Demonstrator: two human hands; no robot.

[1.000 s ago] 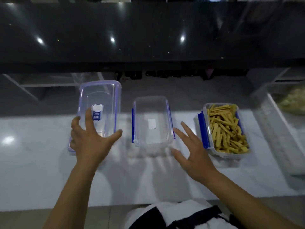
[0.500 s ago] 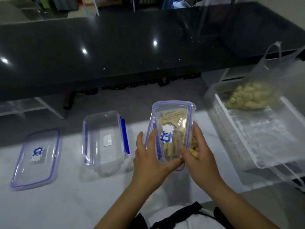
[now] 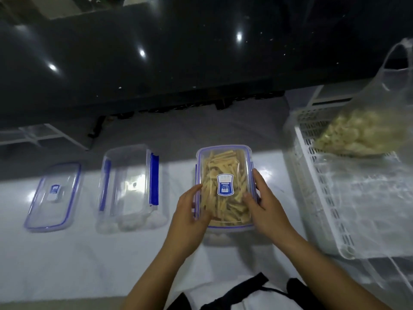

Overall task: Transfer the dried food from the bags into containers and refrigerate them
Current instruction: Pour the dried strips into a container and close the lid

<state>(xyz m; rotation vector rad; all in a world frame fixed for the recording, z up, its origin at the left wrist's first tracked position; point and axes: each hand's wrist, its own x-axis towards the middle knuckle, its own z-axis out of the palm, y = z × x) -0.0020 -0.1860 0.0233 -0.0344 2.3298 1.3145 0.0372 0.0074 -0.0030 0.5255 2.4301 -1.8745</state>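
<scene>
A clear container (image 3: 224, 166) full of yellow dried sticks stands on the white counter, with its blue-rimmed lid (image 3: 225, 151) lying flat on top. My left hand (image 3: 190, 211) presses on the container's left edge and my right hand (image 3: 262, 202) on its right edge, thumbs on the lid. To the left stands an empty clear container (image 3: 129, 189) with blue clips. Further left lies a second lid (image 3: 52, 196), flat on the counter. At the right, a clear plastic bag (image 3: 366, 130) of pale dried food rests in a white basket.
The white slotted basket (image 3: 321, 198) takes up the counter's right side, with crumpled clear plastic spread in it. A black glossy raised ledge (image 3: 156, 63) runs along the back. The white counter (image 3: 67, 265) extends in front of the containers.
My left hand took a lid from the left and both hands brought it over the full container. It was tilted half a second ago and now lies flat on the container.
</scene>
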